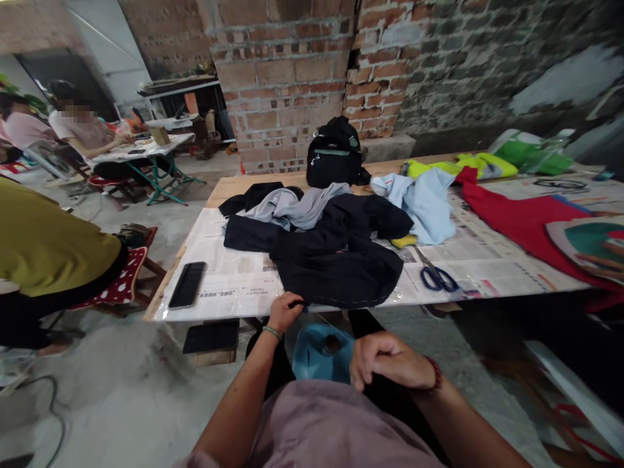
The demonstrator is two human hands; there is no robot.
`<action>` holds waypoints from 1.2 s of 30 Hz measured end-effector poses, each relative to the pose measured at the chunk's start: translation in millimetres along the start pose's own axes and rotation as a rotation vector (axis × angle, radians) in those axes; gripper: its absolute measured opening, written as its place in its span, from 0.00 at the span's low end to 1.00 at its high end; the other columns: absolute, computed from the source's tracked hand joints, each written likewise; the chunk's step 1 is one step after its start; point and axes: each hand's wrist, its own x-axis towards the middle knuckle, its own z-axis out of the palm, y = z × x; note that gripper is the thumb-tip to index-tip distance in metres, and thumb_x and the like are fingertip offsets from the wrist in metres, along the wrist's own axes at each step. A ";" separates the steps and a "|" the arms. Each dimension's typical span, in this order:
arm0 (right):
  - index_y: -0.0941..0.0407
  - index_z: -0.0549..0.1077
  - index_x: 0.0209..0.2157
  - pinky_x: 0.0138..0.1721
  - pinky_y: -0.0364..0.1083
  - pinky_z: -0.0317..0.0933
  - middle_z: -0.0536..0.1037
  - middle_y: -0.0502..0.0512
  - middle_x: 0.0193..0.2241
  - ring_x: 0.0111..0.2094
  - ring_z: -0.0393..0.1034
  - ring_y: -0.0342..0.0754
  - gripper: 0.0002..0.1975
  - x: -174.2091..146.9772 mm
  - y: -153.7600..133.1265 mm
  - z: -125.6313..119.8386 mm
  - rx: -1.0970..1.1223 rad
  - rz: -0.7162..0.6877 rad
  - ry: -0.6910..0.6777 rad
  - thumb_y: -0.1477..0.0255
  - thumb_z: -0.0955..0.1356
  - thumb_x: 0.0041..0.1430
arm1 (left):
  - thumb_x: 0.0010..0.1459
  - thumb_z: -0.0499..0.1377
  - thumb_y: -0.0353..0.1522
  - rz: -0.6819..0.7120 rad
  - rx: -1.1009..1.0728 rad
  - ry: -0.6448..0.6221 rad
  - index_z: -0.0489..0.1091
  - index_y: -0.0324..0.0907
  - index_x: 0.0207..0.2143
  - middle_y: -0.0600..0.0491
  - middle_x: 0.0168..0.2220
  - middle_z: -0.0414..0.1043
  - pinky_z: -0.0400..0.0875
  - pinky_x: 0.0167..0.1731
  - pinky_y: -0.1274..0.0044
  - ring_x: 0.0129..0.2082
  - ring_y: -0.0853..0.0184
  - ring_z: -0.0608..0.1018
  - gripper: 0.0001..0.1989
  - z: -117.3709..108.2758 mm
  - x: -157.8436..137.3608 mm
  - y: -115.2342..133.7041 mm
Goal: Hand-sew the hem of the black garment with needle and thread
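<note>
A dark garment (pixel 336 266) lies spread over the near edge of the table, with white running stitches along its curved hem. My left hand (pixel 285 313) pinches the hem's left end at the table edge. Held above my lap, away from the cloth, is my right hand (pixel 390 361), its fingers curled; whatever they may hold is too small or hidden to make out. Blue-handled scissors (pixel 439 278) rest on the newspaper right of the garment. A grey cloth (pixel 297 207) is bunched up behind it.
Newspaper under plastic covers the table (pixel 219 260). On it are a phone (pixel 187 285), a black backpack (pixel 336 153), a light blue garment (pixel 422 201) and red cloth (pixel 517 221). Below stands a blue plastic bin (pixel 312 354). A person in a mustard top (pixel 53 247) sits at left.
</note>
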 end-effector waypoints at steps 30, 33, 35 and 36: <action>0.57 0.69 0.34 0.18 0.38 0.55 0.65 0.43 0.12 0.14 0.60 0.38 0.14 71.5 95.6 -68.9 -0.476 0.056 0.832 0.62 0.64 0.49 | 0.46 0.56 0.33 -0.264 -0.364 0.092 0.72 0.39 0.27 0.57 0.23 0.70 0.66 0.26 0.81 0.24 0.72 0.71 0.08 -8.5 -1.7 -3.5; 0.58 0.66 0.33 0.19 0.39 0.56 0.63 0.41 0.11 0.13 0.59 0.38 0.16 74.3 91.6 -102.6 -0.242 -0.044 1.042 0.60 0.65 0.47 | 0.46 0.56 0.32 -0.230 -0.341 0.093 0.72 0.39 0.27 0.56 0.24 0.70 0.66 0.28 0.80 0.26 0.72 0.71 0.07 -8.9 -1.9 -3.6; 0.58 0.65 0.32 0.20 0.39 0.57 0.63 0.41 0.12 0.14 0.60 0.38 0.17 73.2 87.0 -120.8 -0.123 -0.087 1.116 0.60 0.67 0.45 | 0.46 0.56 0.32 -0.210 -0.331 0.084 0.72 0.39 0.27 0.56 0.24 0.70 0.66 0.28 0.81 0.25 0.72 0.71 0.07 -8.2 -2.2 -4.0; 0.57 0.65 0.32 0.20 0.39 0.57 0.63 0.41 0.12 0.15 0.61 0.38 0.17 72.0 83.9 -127.9 -0.083 -0.096 1.143 0.60 0.67 0.44 | 0.46 0.56 0.32 -0.204 -0.327 0.080 0.72 0.39 0.27 0.56 0.25 0.70 0.66 0.27 0.81 0.25 0.72 0.71 0.07 -7.7 -2.3 -4.0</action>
